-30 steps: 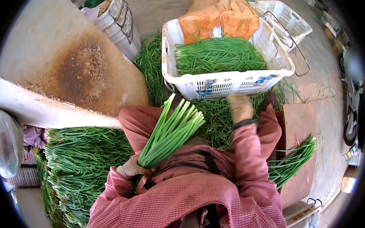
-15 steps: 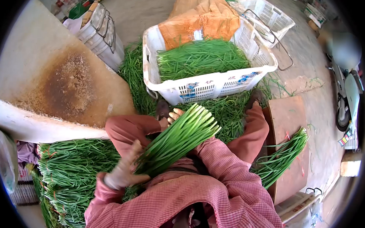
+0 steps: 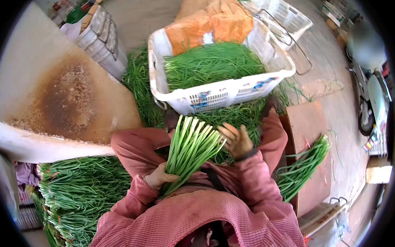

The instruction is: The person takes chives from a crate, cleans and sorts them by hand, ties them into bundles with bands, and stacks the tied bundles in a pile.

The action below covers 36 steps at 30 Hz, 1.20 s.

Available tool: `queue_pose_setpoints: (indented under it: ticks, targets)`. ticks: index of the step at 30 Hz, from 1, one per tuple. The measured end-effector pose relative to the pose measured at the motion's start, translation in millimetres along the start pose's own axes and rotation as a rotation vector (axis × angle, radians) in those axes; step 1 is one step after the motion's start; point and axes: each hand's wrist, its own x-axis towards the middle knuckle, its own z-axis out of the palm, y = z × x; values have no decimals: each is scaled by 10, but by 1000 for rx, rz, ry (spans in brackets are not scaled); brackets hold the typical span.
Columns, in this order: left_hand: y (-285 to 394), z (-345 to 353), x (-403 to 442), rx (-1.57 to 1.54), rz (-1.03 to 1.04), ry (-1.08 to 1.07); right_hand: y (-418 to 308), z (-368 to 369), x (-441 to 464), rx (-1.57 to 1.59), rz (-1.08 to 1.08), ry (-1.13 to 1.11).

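Note:
A bunch of garlic chives (image 3: 190,147) stands tilted in front of my lap, pale cut ends up and away from me. My left hand (image 3: 161,176) is wrapped round its lower green part. Just right of the pale ends, my right hand (image 3: 237,141) is raised with its fingers apart and nothing in it. Past my feet, a white plastic basket (image 3: 233,95) holds a thick layer of loose chives (image 3: 217,65). On a brown board (image 3: 304,116) to my right lies another bunch of chives (image 3: 307,166), with red ties beside it.
Stacked, tied chives (image 3: 82,193) lie on my left. A stained pale slab (image 3: 25,74) juts in at the upper left, near a white bucket (image 3: 102,42). Orange sacking (image 3: 210,19) drapes over the basket's back. Another white basket (image 3: 292,18) and a scooter (image 3: 374,95) stand farther off.
My left hand has closed round the lower part of the bunch. My right hand has come out from behind it to the right and opened. The bunch is more upright.

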Motion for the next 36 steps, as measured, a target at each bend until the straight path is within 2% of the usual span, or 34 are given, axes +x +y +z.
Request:
queue_pose_setpoints:
  ticks: [3, 5, 6, 7, 9, 12, 16, 18, 19, 21, 22, 23, 24, 25, 27, 31, 33, 34, 35, 36]
  targets:
    - [-74, -8, 34, -15, 118, 127, 219, 4, -297, 10, 136, 0]
    - [-61, 85, 100, 16, 120, 178, 431, 210, -377, -138, 183, -161]
    - [-59, 126, 145, 155, 138, 244, 472, 362, -456, -85, -15, -366]
    - [-52, 177, 183, 296, 157, 308, 596, 442, -380, -171, -168, -361]
    - [-3, 295, 209, 331, 126, 287, 499, 662, -356, -254, -93, -225]
    - [149, 265, 206, 155, 5, -50, 606, 810, -297, -102, -249, -79]
    - [180, 346, 199, -22, -27, -128, 578, 780, -309, -77, -289, -74]
    - [40, 396, 320, 297, 61, 57, 583, 751, -307, -72, -286, -39]
    - [-2, 406, 365, 303, 59, 46, 570, 728, -297, -71, -286, -12]
    - [-64, 420, 443, 431, 224, 201, 528, 673, -271, -122, -279, -3]
    - [-114, 404, 476, 539, 274, 304, 502, 649, -276, -156, -453, 1]
    - [-122, 427, 474, 547, 276, 298, 444, 645, -290, -191, -627, 4]
    - [-117, 457, 475, 673, 298, 368, 206, 658, -390, -936, -997, 442]
    - [-111, 489, 490, 795, 321, 438, -1, 640, -454, -1019, -1117, 523]
    - [-81, 575, 479, 856, 299, 451, -239, 677, -590, -1492, -890, 555]
    - [-139, 584, 532, 885, 370, 431, -244, 530, -425, -1524, -927, 595]
    - [-145, 552, 515, 860, 384, 414, -301, 404, -340, -1626, -1114, 532]
    - [-114, 543, 505, 833, 334, 354, -464, 322, -292, -1519, -1273, 558]
    - [-88, 540, 492, 802, 285, 295, -689, 175, -195, -1592, -1220, 686]
    - [-62, 539, 470, 801, 283, 298, -916, -11, -149, -1517, -1244, 792]
